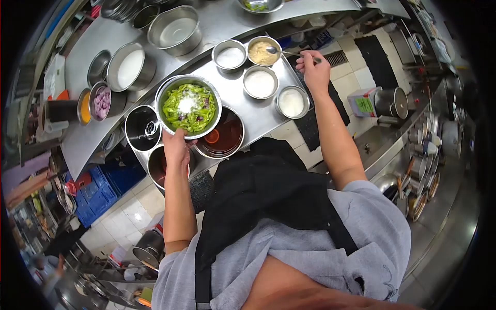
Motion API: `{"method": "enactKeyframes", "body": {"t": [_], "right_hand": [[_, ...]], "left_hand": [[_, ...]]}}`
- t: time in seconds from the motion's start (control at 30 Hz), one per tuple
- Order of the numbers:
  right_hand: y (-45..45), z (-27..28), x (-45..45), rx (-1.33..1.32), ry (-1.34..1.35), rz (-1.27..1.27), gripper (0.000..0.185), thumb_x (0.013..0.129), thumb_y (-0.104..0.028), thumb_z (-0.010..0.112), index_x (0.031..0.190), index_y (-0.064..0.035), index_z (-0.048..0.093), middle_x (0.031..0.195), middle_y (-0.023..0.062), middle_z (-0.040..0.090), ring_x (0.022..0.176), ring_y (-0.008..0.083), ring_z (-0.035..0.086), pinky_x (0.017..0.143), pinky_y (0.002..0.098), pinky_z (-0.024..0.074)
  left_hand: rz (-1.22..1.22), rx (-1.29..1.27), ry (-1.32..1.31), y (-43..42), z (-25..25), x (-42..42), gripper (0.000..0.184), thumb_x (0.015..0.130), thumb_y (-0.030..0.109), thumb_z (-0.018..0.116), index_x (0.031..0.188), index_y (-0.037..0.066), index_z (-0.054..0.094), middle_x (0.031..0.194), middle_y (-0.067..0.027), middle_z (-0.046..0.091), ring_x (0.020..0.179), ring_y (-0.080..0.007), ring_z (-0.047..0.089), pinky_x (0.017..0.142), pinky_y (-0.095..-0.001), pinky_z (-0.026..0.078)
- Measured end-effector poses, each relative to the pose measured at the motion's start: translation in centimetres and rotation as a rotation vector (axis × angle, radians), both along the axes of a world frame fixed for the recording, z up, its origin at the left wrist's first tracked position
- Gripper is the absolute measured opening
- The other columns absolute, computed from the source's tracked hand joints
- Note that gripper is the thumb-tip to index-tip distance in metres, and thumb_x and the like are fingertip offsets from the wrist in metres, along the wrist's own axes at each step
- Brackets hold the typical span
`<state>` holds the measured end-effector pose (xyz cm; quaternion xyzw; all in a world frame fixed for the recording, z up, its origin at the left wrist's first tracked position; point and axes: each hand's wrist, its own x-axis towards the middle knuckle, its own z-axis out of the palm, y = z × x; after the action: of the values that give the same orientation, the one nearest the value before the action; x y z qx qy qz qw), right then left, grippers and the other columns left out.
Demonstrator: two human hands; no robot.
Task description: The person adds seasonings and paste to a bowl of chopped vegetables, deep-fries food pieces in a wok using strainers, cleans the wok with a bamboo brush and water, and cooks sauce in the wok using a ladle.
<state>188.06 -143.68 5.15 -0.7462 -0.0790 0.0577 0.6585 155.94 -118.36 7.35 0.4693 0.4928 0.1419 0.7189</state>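
My left hand (177, 147) grips the near rim of a metal bowl (217, 111). Inside it are chopped green vegetables (181, 118) with some purple bits and a heap of white powder (188, 105) on top. My right hand (313, 66) is closed around the handle of a spoon (274, 50). The spoon's head is over a round tin of tan powder (263, 52). Near that tin stand a tin of white granules (230, 57) and two more white-filled tins, one in the middle (260, 83) and one at the tray's corner (292, 103).
Beneath the bowl, pots of dark liquid (232, 135) stand on the metal tray (274, 111). Left of it are a pot of white contents (131, 69), sliced onions (103, 102) and a large pot (174, 32). Blue crates (93, 194) sit lower left; a dark mat (377, 59) lies right.
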Motion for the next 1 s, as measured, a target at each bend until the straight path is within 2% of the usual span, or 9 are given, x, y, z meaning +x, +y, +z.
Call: {"method": "enactKeyframes", "body": {"t": [0.17, 0.3, 0.4, 0.5, 0.63, 0.7, 0.83, 0.87, 1.0], "right_hand": [[-2.2, 3.9, -1.1, -0.143, -0.128, 0.019, 0.02, 0.094, -0.015, 0.056, 0.092, 0.002, 0.066, 0.069, 0.0067, 0.068, 0.057, 0.0089, 0.062, 0.054, 0.0243, 0.0486], [-6.2, 6.0, -3.4, -0.21, -0.072, 0.049, 0.02, 0.095, -0.014, 0.055, 0.091, 0.001, 0.066, 0.071, 0.0057, 0.067, 0.059, 0.008, 0.06, 0.055, 0.0227, 0.0474], [-9.9, 3.9, -5.6, -0.152, -0.031, 0.041, 0.02, 0.097, -0.015, 0.055, 0.097, 0.0009, 0.068, 0.075, 0.0057, 0.068, 0.061, 0.0079, 0.06, 0.057, 0.0217, 0.0483], [-8.3, 1.7, -5.7, -0.056, -0.028, 0.041, 0.022, 0.099, -0.015, 0.055, 0.102, 0.0011, 0.068, 0.079, 0.0067, 0.069, 0.064, 0.0087, 0.062, 0.061, 0.0224, 0.051], [-2.6, -0.1, -3.9, -0.114, -0.099, 0.105, 0.021, 0.098, -0.013, 0.054, 0.102, 0.0023, 0.067, 0.081, 0.0099, 0.072, 0.072, 0.0123, 0.069, 0.065, 0.0261, 0.0542], [-0.6, -0.5, -2.8, -0.24, -0.247, 0.155, 0.02, 0.096, -0.013, 0.056, 0.101, 0.0025, 0.067, 0.08, 0.0123, 0.072, 0.071, 0.0151, 0.071, 0.064, 0.0279, 0.0543], [-1.2, 2.3, -2.7, -0.234, -0.176, 0.093, 0.021, 0.095, -0.016, 0.057, 0.097, 0.0018, 0.067, 0.075, 0.0107, 0.07, 0.065, 0.0149, 0.069, 0.062, 0.0282, 0.0532], [-2.3, 3.4, -3.0, -0.235, -0.133, 0.066, 0.02, 0.094, -0.016, 0.057, 0.095, 0.0011, 0.068, 0.071, 0.0089, 0.069, 0.062, 0.0133, 0.066, 0.061, 0.0275, 0.0521], [-8.4, 5.2, -5.2, -0.363, -0.194, 0.056, 0.02, 0.094, -0.016, 0.057, 0.092, 0.0003, 0.067, 0.068, 0.0084, 0.068, 0.058, 0.0135, 0.064, 0.057, 0.0292, 0.0495]], "left_hand": [[-0.062, -0.017, -0.002, -0.6, 0.2, 0.3, 0.059, 0.078, -0.003, 0.047, 0.135, 0.007, 0.039, 0.107, -0.0129, 0.063, 0.071, -0.0215, 0.067, 0.048, -0.0301, 0.055], [-0.084, -0.005, -0.019, -1.5, 0.9, 0.7, 0.055, 0.078, -0.003, 0.049, 0.133, 0.003, 0.039, 0.107, -0.0147, 0.063, 0.069, -0.0221, 0.067, 0.047, -0.0296, 0.055], [-0.126, -0.014, -0.044, -2.0, 0.3, 0.9, 0.053, 0.078, -0.004, 0.049, 0.131, 0.0, 0.04, 0.106, -0.0157, 0.063, 0.069, -0.0224, 0.067, 0.047, -0.0296, 0.056], [-0.165, -0.029, -0.02, -1.8, 0.7, 1.7, 0.052, 0.078, -0.005, 0.048, 0.129, 0.0, 0.041, 0.106, -0.0156, 0.063, 0.069, -0.0225, 0.067, 0.047, -0.0296, 0.056], [-0.168, -0.005, -0.056, -2.6, 1.4, 2.9, 0.053, 0.078, -0.007, 0.046, 0.13, -0.001, 0.04, 0.105, -0.017, 0.062, 0.066, -0.0232, 0.067, 0.047, -0.0296, 0.056], [-0.148, 0.007, -0.052, -3.2, 2.2, 3.3, 0.048, 0.079, -0.005, 0.047, 0.127, 0.002, 0.045, 0.102, -0.0124, 0.063, 0.069, -0.0212, 0.065, 0.047, -0.03, 0.054], [-0.166, 0.016, -0.047, -2.9, 1.5, 1.6, 0.049, 0.079, -0.004, 0.048, 0.128, 0.003, 0.044, 0.102, -0.0123, 0.064, 0.07, -0.022, 0.067, 0.047, -0.0311, 0.055], [-0.143, 0.018, -0.026, -3.0, 1.5, 1.1, 0.054, 0.078, -0.005, 0.047, 0.131, -0.001, 0.04, 0.104, -0.0166, 0.063, 0.069, -0.0229, 0.068, 0.047, -0.0303, 0.056], [-0.114, 0.015, 0.008, -3.2, 1.3, -1.2, 0.054, 0.079, -0.004, 0.048, 0.132, 0.002, 0.041, 0.107, -0.0153, 0.064, 0.072, -0.0218, 0.068, 0.045, -0.0291, 0.055]]}}
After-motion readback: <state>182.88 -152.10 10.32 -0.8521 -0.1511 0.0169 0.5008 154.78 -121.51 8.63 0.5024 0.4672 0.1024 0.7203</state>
